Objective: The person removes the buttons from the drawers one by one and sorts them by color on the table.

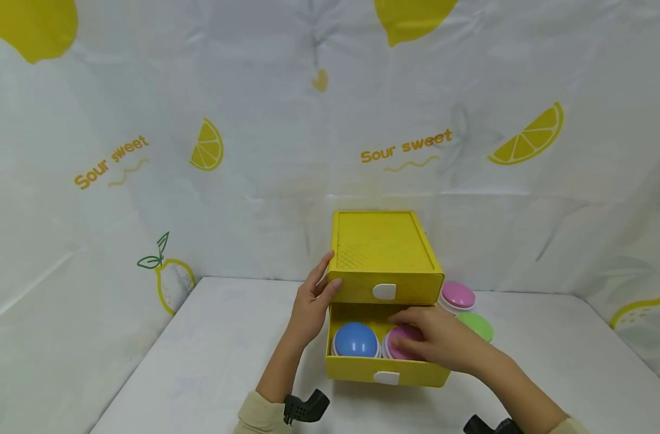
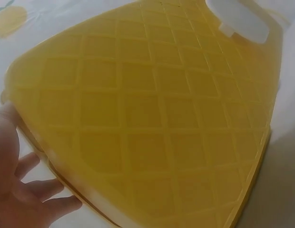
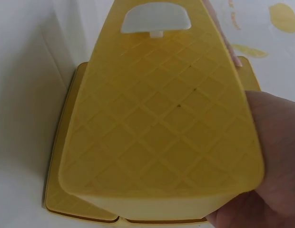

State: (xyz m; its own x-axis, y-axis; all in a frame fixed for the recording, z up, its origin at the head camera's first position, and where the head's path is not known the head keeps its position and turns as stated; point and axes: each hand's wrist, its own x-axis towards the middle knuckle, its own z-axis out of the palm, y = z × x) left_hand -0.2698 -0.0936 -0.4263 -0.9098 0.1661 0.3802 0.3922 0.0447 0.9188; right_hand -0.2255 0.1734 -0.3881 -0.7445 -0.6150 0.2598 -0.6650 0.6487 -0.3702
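A yellow two-drawer box [image 1: 386, 241] has its lower drawer [image 1: 357, 369] pulled out and its upper drawer closed. In the head view my left hand [image 1: 308, 304] rests at the box's left side, thumb at the front edge and straight fingers along the side; the left wrist view shows this hand [image 2: 24, 185] too. Inside the lower drawer, my right hand [image 1: 443, 337] holds a round pink dome button [image 1: 402, 340] with a white base. Beside it sits a blue dome button [image 1: 357, 340]. From the right wrist, my right hand [image 3: 278, 147] is partly hidden by the drawer front [image 3: 162, 109].
Right of the box, another pink dome button [image 1: 458, 294] and a green one [image 1: 476, 325] stand on the white table [image 1: 546, 349]. A white lemon-print sheet [image 1: 286, 150] hangs close behind the box. White handles [image 1: 384, 292] stick out from the drawer fronts.
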